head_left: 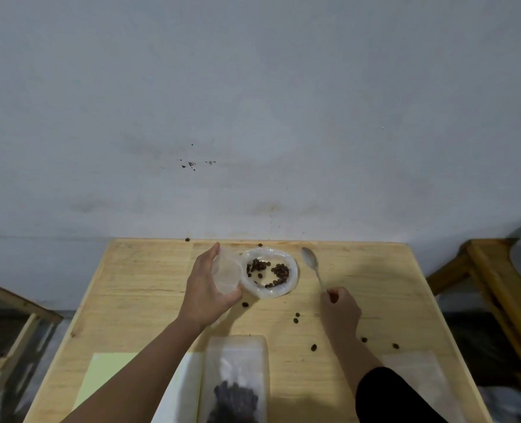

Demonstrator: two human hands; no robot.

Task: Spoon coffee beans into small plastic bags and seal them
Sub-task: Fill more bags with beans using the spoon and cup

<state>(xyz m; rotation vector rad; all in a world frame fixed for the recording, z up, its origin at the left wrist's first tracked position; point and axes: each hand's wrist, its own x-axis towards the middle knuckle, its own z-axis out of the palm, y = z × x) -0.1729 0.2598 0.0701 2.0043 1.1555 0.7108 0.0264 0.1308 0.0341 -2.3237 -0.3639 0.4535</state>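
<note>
Coffee beans [268, 271], dark, ringed inside a clear round container [294, 277] near the counter's [149, 300] far edge. Left hand [205, 291] grips a translucent lid [227, 274] beside it; right hand [340, 309] pinches a spoon [312, 264]. Filled bag [234, 380] at near edge (stray beans scattered around).

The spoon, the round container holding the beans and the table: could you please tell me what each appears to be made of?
Spoon: probably metal, a dull silvery grey with a thin handle, held by the right hand.
Round container: likely thin translucent plastic, its rim milky and the beans visible inside.
Table: light wood with visible grain lines, a matte finish, possibly unvarnished.
</note>
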